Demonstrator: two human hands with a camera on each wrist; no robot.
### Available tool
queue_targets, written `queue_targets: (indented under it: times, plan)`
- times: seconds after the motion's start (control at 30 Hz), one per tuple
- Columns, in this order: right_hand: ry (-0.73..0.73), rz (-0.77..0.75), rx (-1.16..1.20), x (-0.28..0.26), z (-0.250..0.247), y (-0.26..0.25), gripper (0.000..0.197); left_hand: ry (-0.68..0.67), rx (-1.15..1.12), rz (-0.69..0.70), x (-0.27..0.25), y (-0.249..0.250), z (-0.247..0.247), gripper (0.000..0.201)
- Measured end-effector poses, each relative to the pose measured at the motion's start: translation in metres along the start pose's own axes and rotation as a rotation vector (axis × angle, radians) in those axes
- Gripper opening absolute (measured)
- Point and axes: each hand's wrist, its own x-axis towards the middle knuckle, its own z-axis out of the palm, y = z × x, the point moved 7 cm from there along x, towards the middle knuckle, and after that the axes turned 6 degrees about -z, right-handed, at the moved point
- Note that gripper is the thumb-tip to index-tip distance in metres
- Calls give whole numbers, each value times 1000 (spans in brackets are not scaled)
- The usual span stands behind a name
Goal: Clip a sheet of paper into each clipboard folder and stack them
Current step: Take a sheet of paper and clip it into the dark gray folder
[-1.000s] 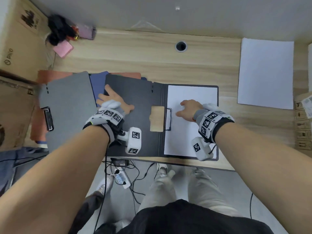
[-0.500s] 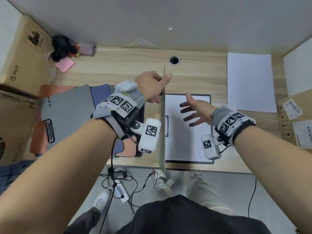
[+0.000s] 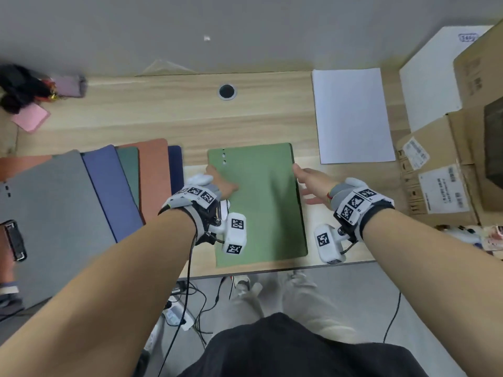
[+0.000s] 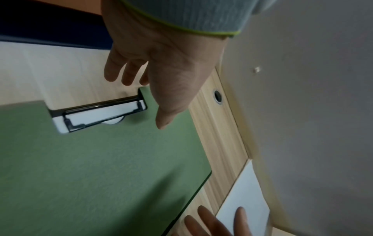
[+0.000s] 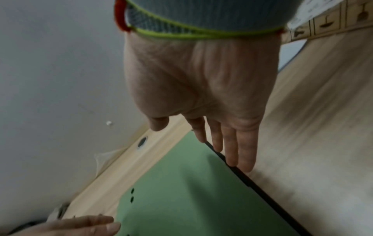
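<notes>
A green clipboard folder (image 3: 261, 202) lies closed on the wooden desk (image 3: 163, 115) in front of me. My left hand (image 3: 221, 180) hovers over its left edge with fingers straight and the thumb above the cover. In the left wrist view the metal clip (image 4: 101, 113) with white paper under it shows through a notch in the green folder (image 4: 101, 167). My right hand (image 3: 304, 183) is at the folder's right edge. In the right wrist view its straight fingers (image 5: 232, 148) lie along the dark edge of the green folder (image 5: 191, 199). Neither hand holds anything.
A fan of other folders lies at the left: grey (image 3: 54, 213), blue (image 3: 109, 186), orange (image 3: 152, 170). A pile of white paper (image 3: 351, 115) sits at the back right. Cardboard boxes (image 3: 441, 172) stand along the right edge. A cable hole (image 3: 226, 91) is at the back.
The folder lay open with the sheet clipped inside. My left hand swung the cover over to the right, and it now lies closed. My right hand left the paper for the right edge.
</notes>
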Motion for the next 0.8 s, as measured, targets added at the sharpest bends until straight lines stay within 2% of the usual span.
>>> queue_targets:
  times: [0.13, 0.23, 0.3, 0.4, 0.47, 0.53, 0.63, 0.73, 0.8]
  plan:
    - [-50, -40, -179, 16, 10, 5, 58, 20, -89, -114, 18, -12, 14, 116]
    - [-78, -52, -181, 27, 6, 4, 68, 53, -85, -226, 34, -25, 12, 111]
    - [-104, -52, -199, 31, -1, 4, 70, 65, -122, -239, 45, -28, 13, 116]
    - [-140, -57, -212, 34, -15, 3, 70, 92, -310, -166, 42, -11, 6, 86]
    - [-150, -73, -255, 37, -21, 1, 69, 109, -444, -69, 14, 19, -10, 58]
    - [-155, -85, -282, 39, -28, -6, 67, 174, -537, 6, 2, 39, -29, 43]
    - [-97, -57, -237, 46, -43, -17, 67, 301, -589, -20, -9, 50, -61, 45]
    - [21, -21, -214, 54, -63, -29, 76, 424, -621, -113, -15, 43, -91, 61]
    - [101, 46, -107, 62, -73, -35, 78, 447, -639, -191, -8, 36, -104, 73]
